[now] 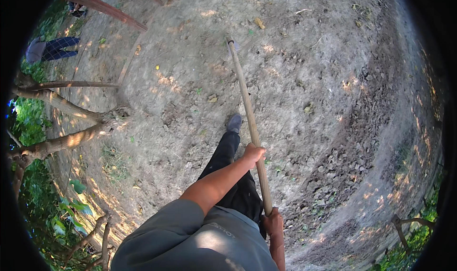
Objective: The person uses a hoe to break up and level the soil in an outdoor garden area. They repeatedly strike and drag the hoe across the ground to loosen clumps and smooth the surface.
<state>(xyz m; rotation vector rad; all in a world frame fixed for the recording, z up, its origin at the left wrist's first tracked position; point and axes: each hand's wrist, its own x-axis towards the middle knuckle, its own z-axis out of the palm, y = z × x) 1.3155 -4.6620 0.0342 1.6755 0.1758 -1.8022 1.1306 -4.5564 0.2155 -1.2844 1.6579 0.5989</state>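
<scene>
A long wooden handle (246, 96) stretches from my body out over the dry ground. My left hand (253, 154) is wrapped around its middle part. Close to my right hip, my right hand (273, 221) grips the handle's near end. At the far end, a dark collar and a pale metal blade (234, 48) meet the soil, so the tool looks like a hoe. Much of the blade is hidden, and its exact shape cannot be made out. One grey shoe (234, 123) of mine is planted just left of the handle.
Tree trunks (71, 139) and a reddish post (103, 8) with wire mesh stand at left. Behind the mesh is a person (53, 49); another person (79, 3) is partly visible farther up. Loose clods (332, 167) lie at right, with branches (410, 222) at lower right.
</scene>
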